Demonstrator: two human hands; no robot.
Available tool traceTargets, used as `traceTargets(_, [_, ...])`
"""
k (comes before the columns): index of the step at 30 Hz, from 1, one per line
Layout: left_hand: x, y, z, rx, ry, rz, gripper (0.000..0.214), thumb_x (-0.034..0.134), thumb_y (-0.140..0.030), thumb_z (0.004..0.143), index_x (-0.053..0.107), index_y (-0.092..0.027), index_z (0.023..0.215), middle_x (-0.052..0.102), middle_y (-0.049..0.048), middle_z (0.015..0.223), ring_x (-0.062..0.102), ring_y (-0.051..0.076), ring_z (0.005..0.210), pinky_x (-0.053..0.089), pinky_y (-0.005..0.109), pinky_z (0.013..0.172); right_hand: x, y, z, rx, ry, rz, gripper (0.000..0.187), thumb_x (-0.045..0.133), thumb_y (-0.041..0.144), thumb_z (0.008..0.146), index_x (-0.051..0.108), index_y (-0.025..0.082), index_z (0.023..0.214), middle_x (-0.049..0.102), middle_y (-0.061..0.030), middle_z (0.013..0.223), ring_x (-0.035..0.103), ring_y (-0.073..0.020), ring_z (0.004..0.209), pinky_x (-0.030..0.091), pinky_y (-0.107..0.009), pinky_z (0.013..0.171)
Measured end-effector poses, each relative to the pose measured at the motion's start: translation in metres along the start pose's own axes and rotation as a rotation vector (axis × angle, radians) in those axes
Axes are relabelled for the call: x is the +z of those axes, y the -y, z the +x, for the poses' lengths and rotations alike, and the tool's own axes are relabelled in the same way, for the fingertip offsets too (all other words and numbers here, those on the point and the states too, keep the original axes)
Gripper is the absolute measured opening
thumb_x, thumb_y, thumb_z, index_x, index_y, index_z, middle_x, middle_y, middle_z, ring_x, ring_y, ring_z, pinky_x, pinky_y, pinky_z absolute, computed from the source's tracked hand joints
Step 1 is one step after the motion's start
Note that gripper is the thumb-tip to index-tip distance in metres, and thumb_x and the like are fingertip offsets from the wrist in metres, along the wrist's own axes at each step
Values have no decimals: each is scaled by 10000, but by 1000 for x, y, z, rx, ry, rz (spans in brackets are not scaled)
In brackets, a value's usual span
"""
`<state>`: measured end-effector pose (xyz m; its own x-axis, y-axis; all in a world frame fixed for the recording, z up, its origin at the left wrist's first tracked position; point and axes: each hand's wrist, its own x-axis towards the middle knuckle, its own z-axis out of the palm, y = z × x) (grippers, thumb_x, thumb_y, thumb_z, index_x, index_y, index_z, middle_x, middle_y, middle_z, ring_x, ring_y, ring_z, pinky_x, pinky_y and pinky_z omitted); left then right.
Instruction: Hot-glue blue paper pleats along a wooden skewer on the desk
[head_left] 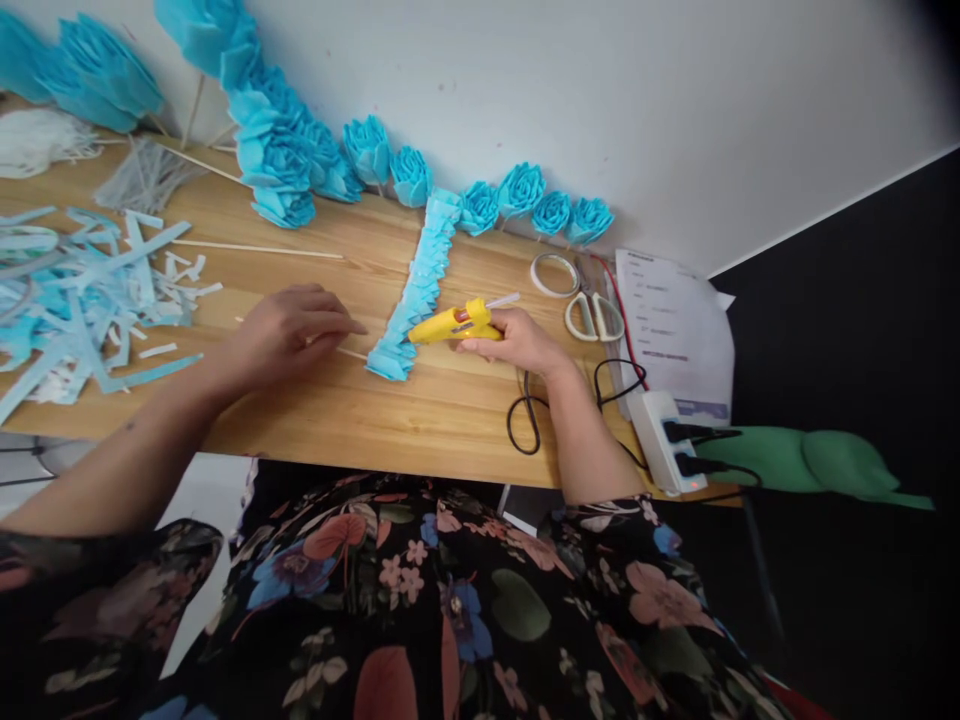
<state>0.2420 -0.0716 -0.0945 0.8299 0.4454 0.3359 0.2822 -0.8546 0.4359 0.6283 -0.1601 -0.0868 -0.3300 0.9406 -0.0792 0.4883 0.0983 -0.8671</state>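
Observation:
A long strip of pleated blue crepe paper (418,290) lies on the table, running from the row of flowers toward me. My right hand (517,342) is wrapped round a yellow glue gun (459,322) with a clear glue stick in its back. The gun's nozzle is at the strip, near its closer end. To the left of the strip is my left hand (296,330), low over the table with its index finger stretched out. From under its thumb a thin wooden stick (352,354) runs to the strip's near end; the hand partly hides the stick.
Blue paper flowers (521,188) line the wall. Paper scraps (82,290) cover the table's left side. White-handled scissors (595,317), a tape roll (553,275) and printed sheets (675,330) lie on the right. A black cord (525,425) lies near a white power strip (664,440).

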Motion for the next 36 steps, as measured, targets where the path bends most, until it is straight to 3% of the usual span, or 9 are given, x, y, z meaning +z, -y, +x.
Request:
traceTargets(5, [20, 25, 23, 102, -9, -21, 438, 502, -289, 1203, 936, -243, 1173, 823, 116, 991, 721, 263, 912, 511, 380, 847, 0, -2, 0, -18, 20, -16, 452, 850, 587, 981, 847, 156, 1117, 623, 30, 722, 531, -156, 717, 393, -300, 692])
traceTargets(8, [28, 31, 28, 76, 9, -38, 436, 515, -316, 1202, 944, -260, 1150, 811, 110, 962, 727, 261, 917, 512, 376, 883, 0, -3, 1, -20, 21, -6, 444, 858, 578, 970, 847, 156, 1109, 629, 28, 733, 532, -156, 725, 394, -300, 695])
traceTargets(15, [28, 20, 31, 54, 115, -48, 419, 546, -379, 1221, 946, -261, 1187, 840, 104, 1023, 742, 254, 964, 521, 368, 911, -1, 1, -1, 21, 28, 39, 437, 868, 558, 935, 846, 154, 1103, 639, 18, 773, 523, -157, 740, 390, -314, 712])
traceTargets(26, [23, 17, 24, -25, 47, -117, 387, 522, -269, 1177, 902, -225, 1238, 840, 93, 1080, 754, 252, 961, 574, 348, 936, 1, 1, -1, 41, 0, 34, 498, 865, 582, 913, 865, 153, 1167, 660, 4, 828, 518, -164, 757, 385, -321, 717])
traceTargets(36, [29, 22, 23, 7, 103, -37, 371, 572, -281, 1161, 939, -252, 1214, 836, 95, 1021, 736, 257, 937, 533, 365, 915, 0, 1, -2, 20, 10, 2, 450, 853, 560, 959, 867, 152, 1148, 685, -1, 822, 540, -168, 770, 396, -317, 733])
